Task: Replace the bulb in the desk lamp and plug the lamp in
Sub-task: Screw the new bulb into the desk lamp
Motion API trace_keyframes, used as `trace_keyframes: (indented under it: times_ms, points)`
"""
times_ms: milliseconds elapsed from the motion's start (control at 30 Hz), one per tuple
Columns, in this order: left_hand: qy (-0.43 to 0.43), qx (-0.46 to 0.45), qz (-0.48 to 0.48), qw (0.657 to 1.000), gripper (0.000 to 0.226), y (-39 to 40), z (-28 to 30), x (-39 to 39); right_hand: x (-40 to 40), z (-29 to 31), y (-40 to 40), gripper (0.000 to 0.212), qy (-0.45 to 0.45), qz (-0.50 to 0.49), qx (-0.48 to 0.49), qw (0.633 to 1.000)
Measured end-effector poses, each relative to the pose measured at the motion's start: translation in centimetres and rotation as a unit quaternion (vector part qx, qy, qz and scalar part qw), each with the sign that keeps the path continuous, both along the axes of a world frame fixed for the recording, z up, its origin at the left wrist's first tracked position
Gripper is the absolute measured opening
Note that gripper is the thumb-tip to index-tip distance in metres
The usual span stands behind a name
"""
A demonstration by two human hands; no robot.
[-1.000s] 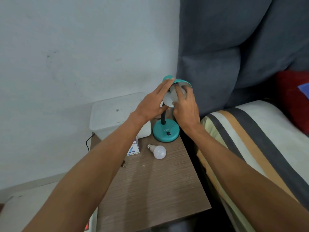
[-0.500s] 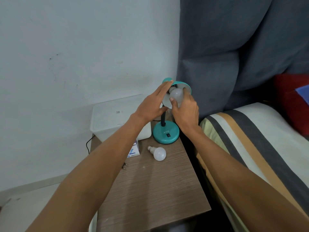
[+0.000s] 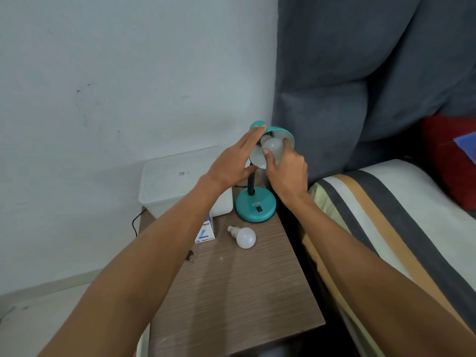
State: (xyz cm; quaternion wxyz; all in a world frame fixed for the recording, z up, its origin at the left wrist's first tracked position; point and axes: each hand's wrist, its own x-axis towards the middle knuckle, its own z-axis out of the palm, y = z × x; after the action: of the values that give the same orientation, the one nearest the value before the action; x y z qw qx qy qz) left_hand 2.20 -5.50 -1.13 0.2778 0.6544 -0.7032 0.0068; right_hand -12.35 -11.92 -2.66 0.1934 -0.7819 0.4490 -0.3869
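Bulb seated in the shade, axis pointing down toward the person.
Right hand (image 3: 287,171) grips the bulb (image 3: 272,147); left hand (image 3: 233,163), open and flat, steadies the lamp shade (image 3: 282,131).

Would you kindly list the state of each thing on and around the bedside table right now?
Lamp: upright, shade tilted toward the camera.
Bulb in the shade: unlit, gripped by the right hand.
Left hand: open, steadying the shade's rim.
Spare bulb: lying on its side on the table.
Plug: loose on the table, not plugged in.
Bulb box: standing beside the spare bulb.
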Motion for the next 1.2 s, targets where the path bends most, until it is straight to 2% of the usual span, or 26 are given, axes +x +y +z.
trace_keyframes:
  times_ms: [200,267,333,467,600,700,767,867,900,1067,1200]
  points:
    - [-0.005,0.005,0.003,1.0,0.095,0.1,-0.1,-0.1,0.0,0.0,0.3,0.047,-0.002,0.026,-0.081,0.996]
    - [-0.004,0.005,0.006,1.0,0.096,0.1,0.0,-0.1,0.1,-0.2,0.2,0.055,0.032,0.036,-0.095,0.994]
    - [-0.001,0.007,0.009,1.0,0.096,0.2,0.0,-0.2,0.1,-0.3,0.1,0.058,0.032,0.044,-0.081,0.995]
    - [0.003,0.007,0.013,1.0,0.095,0.3,0.0,-0.4,0.0,0.7,0.2,0.048,-0.041,-0.003,0.01,0.999]
    - [0.002,0.01,0.011,1.0,0.094,0.2,0.1,-0.5,0.2,0.4,0.7,0.043,-0.068,0.023,-0.04,0.997]
    - [0.003,0.012,0.018,1.0,0.097,0.2,-0.1,-0.4,0.3,-0.1,0.6,0.052,-0.019,0.05,-0.067,0.996]
    - [0.005,0.01,0.02,1.0,0.096,0.2,-0.2,-0.4,0.1,-0.2,0.5,0.056,-0.017,0.048,-0.041,0.998]
    - [0.009,0.007,0.023,1.0,0.094,0.4,0.0,-0.4,0.2,0.4,0.2,0.049,-0.069,0.0,0.067,0.995]
    - [0.01,0.006,0.024,1.0,0.093,0.4,0.0,-0.4,0.2,0.6,0.2,0.048,-0.07,-0.011,0.077,0.995]
    - [0.006,0.011,0.02,1.0,0.094,0.4,0.0,-0.6,0.2,0.5,0.5,0.042,-0.075,0.012,-0.034,0.997]
    - [0.008,0.011,0.018,1.0,0.095,0.3,-0.2,-0.4,0.3,-0.2,0.3,0.059,-0.011,0.053,-0.062,0.997]
